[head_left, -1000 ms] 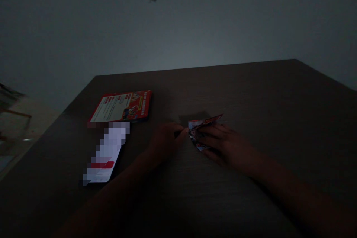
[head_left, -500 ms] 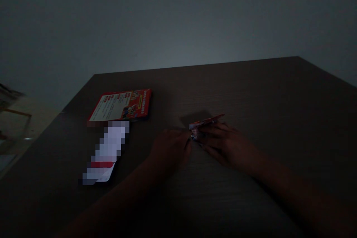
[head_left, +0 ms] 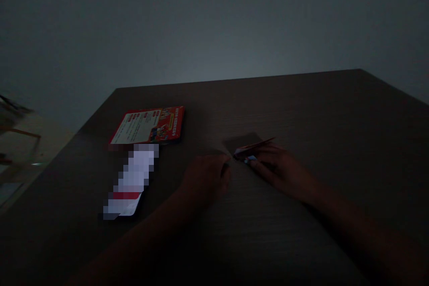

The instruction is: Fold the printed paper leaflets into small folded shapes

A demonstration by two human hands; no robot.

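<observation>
The scene is very dark. A small folded piece of printed paper [head_left: 250,149], red and white, lies on the dark wooden table [head_left: 301,107]. My right hand [head_left: 278,167] rests on it with its fingers pressed down over the paper. My left hand [head_left: 206,178] sits just left of the paper, fingers curled, its fingertips near the paper's left edge. Whether the left fingers touch the paper is hard to make out.
A red and white printed booklet [head_left: 149,125] lies flat at the left of the table. In front of it lies a white strip [head_left: 132,178] with a red band. A pale wall stands behind the table. A chair shows dimly at far left.
The paper has been flattened and shows less of its face than before. My right hand has shifted slightly right and back; my left hand has curled closer.
</observation>
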